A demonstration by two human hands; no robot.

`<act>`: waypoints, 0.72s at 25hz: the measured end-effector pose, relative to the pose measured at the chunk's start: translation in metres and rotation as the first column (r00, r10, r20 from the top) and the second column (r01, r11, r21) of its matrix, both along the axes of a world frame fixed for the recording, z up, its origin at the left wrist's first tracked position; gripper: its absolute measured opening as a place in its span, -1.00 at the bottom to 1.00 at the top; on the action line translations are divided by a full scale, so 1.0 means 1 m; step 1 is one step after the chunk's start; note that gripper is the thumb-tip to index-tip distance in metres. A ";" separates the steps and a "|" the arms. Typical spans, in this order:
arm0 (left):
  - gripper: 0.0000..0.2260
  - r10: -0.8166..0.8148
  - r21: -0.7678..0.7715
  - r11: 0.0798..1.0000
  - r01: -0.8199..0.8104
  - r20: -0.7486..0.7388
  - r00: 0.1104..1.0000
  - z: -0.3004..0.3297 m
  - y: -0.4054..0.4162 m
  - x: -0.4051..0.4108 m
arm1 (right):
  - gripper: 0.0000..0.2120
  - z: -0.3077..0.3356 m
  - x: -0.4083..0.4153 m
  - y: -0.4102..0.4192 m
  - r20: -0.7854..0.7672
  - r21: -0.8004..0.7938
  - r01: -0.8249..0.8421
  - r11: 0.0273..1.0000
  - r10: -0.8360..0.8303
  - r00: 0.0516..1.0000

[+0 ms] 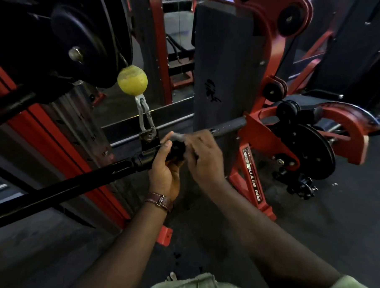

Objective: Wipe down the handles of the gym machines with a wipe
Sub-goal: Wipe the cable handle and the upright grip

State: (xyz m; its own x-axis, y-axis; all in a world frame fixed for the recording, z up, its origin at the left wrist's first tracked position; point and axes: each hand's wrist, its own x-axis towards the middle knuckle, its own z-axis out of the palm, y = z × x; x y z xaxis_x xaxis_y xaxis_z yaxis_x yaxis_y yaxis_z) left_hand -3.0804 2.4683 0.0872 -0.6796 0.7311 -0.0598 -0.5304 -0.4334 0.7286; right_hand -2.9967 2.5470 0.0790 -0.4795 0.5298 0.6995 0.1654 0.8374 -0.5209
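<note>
Our left hand grips the bar to steady it; our right hand, blurred, curls over the grey wipe to rub.

Gym interior, dim light: dark grey floor with a rough speckled finish, running under all equipment. Red steel machine frames with black pulleys and a tall black upright pad fill the middle and right; one red post carries a white-lettered label. Further red-and-black frames stand behind, a black weight plate at right.
</note>
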 end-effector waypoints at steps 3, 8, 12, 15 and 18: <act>-0.62 -0.009 -0.004 1.000 0.009 0.025 1.000 0.001 0.001 0.002 | -0.88 0.008 0.005 0.015 -0.055 -0.254 0.211 0.944 -0.232 0.971; -0.63 0.004 0.007 1.000 -0.004 0.049 0.999 0.001 0.000 -0.001 | -0.81 0.019 -0.001 -0.006 0.085 -0.023 -0.022 0.999 0.024 0.996; -0.73 -0.001 -0.054 0.999 -0.002 -0.047 0.999 -0.001 0.002 0.004 | -0.94 0.006 0.004 0.018 -0.278 -0.821 0.032 0.569 -0.449 0.849; -0.64 0.063 -0.123 0.989 -0.076 -0.107 0.992 -0.002 0.006 0.000 | -0.86 0.004 -0.024 -0.004 -0.399 -0.850 -0.527 0.002 -0.656 0.641; -0.65 0.017 -0.075 0.997 -0.016 0.011 1.000 -0.002 0.004 -0.004 | -0.84 0.001 -0.037 -0.029 -0.411 -0.797 -0.536 -0.279 -0.400 0.819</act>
